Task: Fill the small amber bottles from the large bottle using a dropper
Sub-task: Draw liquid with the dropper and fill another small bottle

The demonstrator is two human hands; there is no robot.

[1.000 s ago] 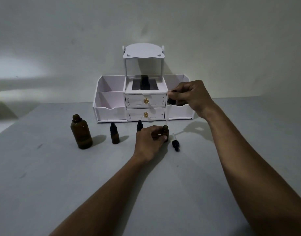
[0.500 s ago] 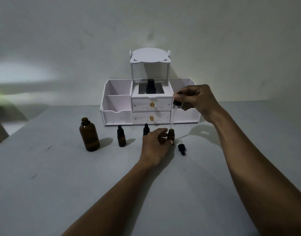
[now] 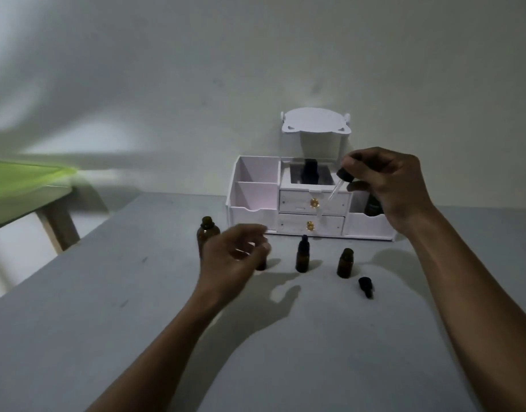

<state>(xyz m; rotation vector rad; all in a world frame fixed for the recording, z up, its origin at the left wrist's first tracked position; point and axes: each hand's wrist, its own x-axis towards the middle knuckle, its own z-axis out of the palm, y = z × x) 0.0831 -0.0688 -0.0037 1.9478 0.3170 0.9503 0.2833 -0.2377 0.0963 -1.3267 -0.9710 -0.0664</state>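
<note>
The large amber bottle [image 3: 207, 233] stands uncapped at the left, partly behind my left hand [image 3: 233, 258]. That hand hovers blurred, fingers loosely curled, holding nothing. A small capped bottle [image 3: 261, 264] is mostly hidden behind it. Another capped small bottle [image 3: 302, 255] stands in the middle. An uncapped small amber bottle [image 3: 345, 263] stands to its right, with a loose black dropper cap [image 3: 366, 286] lying beside it. My right hand [image 3: 386, 185] is raised in front of the organizer, pinching the black bulb of a glass dropper [image 3: 334, 193] that slants down to the left.
A white drawer organizer [image 3: 257, 208] with a raised mirror stands against the wall; a dark bottle sits in its top tray and another in its right compartment. A green-topped table [image 3: 21, 188] is at the far left. The grey tabletop [image 3: 285, 352] edge runs diagonally at left.
My left hand let go of the uncapped small bottle and swung left toward the large bottle. My right hand lifted the dropper out and tilted it. The camera view shifted left.
</note>
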